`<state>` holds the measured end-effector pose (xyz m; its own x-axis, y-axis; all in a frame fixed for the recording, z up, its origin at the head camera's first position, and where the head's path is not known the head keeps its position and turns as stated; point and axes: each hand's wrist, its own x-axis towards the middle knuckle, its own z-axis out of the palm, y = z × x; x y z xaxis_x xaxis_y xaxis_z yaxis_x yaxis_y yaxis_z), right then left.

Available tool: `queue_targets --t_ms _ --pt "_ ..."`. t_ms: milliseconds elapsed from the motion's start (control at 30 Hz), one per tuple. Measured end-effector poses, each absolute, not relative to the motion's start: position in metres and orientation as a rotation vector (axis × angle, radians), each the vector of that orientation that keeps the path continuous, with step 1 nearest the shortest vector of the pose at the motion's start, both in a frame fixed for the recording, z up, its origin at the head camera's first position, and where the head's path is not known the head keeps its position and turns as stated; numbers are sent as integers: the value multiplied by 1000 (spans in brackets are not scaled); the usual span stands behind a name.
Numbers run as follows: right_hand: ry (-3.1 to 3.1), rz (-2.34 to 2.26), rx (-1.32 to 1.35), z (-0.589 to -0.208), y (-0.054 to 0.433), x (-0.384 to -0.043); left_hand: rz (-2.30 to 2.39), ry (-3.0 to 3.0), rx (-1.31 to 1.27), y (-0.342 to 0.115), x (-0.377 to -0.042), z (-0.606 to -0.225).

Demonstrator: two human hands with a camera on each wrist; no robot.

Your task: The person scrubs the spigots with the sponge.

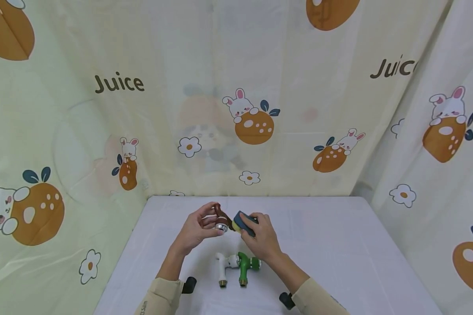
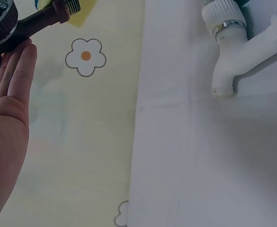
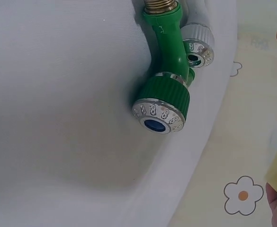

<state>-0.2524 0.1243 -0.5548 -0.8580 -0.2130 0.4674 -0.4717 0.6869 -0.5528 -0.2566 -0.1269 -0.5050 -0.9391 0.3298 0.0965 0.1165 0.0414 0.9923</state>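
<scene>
A brown faucet (image 1: pixel 222 218) with a silver-capped knob is held up above the table in my left hand (image 1: pixel 197 228), fingers behind it and thumb by the knob. The left wrist view shows its threaded end (image 2: pixel 72 5) pointing away from the palm. My right hand (image 1: pixel 263 236) grips a blue and yellow sponge (image 1: pixel 244 224), its yellow side right at the brown faucet. Below the hands, a white faucet (image 1: pixel 223 264) and a green faucet (image 1: pixel 243 267) lie side by side on the table. Only fingertips of the right hand show in the right wrist view.
The table (image 1: pixel 331 253) has a white cover. Behind it and at both sides hangs a pale curtain (image 1: pixel 161 118) printed with rabbits, oranges and flowers. The green faucet's knob (image 3: pixel 161 106) has a silver cap with a blue centre.
</scene>
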Motion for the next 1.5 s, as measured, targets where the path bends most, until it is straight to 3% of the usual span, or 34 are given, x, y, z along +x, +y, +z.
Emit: queue_targets --t_ms 1000,1500 --pt "-2316 1050 645 -565 128 -249 2230 2025 321 -132 -259 -507" --pt "-2213 1096 892 -547 120 -245 2042 1941 572 -123 -253 -500"
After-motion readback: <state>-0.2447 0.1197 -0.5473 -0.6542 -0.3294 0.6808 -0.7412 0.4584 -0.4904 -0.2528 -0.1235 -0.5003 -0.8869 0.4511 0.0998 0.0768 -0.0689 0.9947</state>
